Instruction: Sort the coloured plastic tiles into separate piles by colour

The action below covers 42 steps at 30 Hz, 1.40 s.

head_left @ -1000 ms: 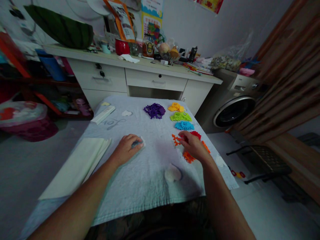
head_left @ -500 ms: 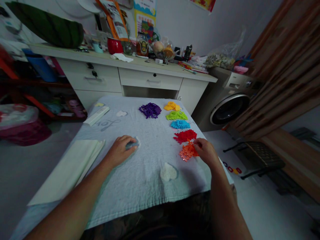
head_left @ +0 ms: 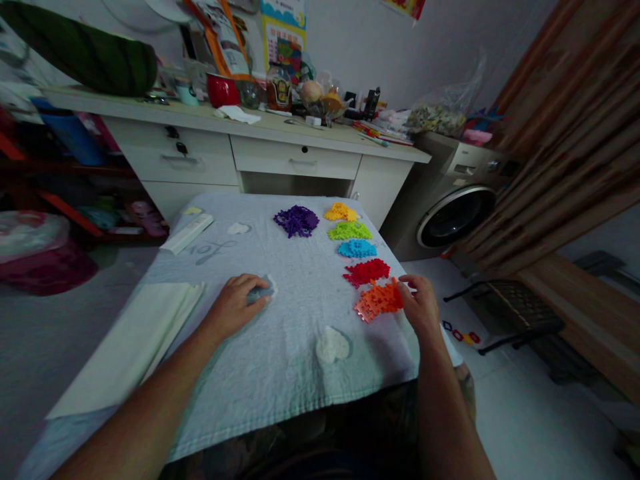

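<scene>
My left hand rests on the light blue cloth, its fingers curved and the thumb apart, with nothing between them. At the right edge of the orange pile of interlocking plastic pieces, my right hand touches the pieces with its fingertips; the fingers are apart. Beyond the orange pile, similar pieces lie in a column of heaps: red pieces, blue pieces, green pieces and yellow pieces. A larger purple heap sits left of them.
A folded white cloth and a long white box lie on the left. Past the table stands a cluttered drawer desk; a washing machine is at the right, with a low stool nearer.
My right hand has shifted to the outer right side of the orange pile, and its fingers have spread. The orange pieces sit closer together. My left hand stays in place while the view shifts slightly.
</scene>
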{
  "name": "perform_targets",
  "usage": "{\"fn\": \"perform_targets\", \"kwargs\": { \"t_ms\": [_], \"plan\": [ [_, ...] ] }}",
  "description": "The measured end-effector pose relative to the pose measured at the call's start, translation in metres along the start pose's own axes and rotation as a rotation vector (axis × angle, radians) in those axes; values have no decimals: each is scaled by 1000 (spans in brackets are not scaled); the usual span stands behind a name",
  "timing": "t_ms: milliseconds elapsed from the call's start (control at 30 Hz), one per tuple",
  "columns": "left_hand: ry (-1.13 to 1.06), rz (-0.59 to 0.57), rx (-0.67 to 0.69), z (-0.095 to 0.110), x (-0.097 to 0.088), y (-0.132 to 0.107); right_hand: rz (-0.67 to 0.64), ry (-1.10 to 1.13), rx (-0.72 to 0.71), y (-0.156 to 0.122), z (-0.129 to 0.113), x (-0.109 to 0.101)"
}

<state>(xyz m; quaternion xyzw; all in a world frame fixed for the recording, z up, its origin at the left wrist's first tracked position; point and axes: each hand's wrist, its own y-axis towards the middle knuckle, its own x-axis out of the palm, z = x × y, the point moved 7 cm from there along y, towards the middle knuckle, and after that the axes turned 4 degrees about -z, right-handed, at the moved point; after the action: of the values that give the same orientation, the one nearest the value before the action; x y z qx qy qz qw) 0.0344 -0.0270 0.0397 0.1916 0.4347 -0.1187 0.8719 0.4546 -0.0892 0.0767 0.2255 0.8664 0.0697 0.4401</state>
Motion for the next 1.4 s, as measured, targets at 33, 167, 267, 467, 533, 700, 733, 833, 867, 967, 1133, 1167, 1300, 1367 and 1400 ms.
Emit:
{"fn": "perform_targets", "kwargs": {
  "t_ms": [33,167,267,467,533,700,733,833,867,967,1133,1167,1300,1367,1400],
  "plan": [
    [9,-1,4,1,1,-1,10,11,29,0,7,1],
    [39,-15,24,12,5,-4,-64,79,130,1,30,16],
    [58,-76,59,29,13,-8,-123,89,174,3,38,26],
    [119,-359,89,76,34,-25,-165,28,248,6,38,31],
    [94,-421,137,97,40,-31,-177,10,241,7,37,32],
    [-14,-480,256,149,68,-23,-171,-46,202,9,36,35],
    [-34,-480,260,158,77,-18,-170,-60,197,10,37,36],
    [-78,-416,257,179,104,3,-170,-86,172,9,34,37],
    [-87,-369,251,184,111,10,-171,-89,159,8,31,37],
    [-105,-271,220,198,130,25,-183,-112,138,4,24,38],
    [-77,-205,164,203,148,36,-190,-101,97,-6,9,42],
    [-77,-194,160,203,150,37,-190,-71,90,-8,6,43],
    [-104,-151,152,195,152,42,-221,75,103,-17,-7,49],
    [-133,-142,151,191,151,43,-234,121,113,-22,-14,52],
    [-150,-140,148,190,149,44,-235,137,116,-24,-18,53]
  ]
}}
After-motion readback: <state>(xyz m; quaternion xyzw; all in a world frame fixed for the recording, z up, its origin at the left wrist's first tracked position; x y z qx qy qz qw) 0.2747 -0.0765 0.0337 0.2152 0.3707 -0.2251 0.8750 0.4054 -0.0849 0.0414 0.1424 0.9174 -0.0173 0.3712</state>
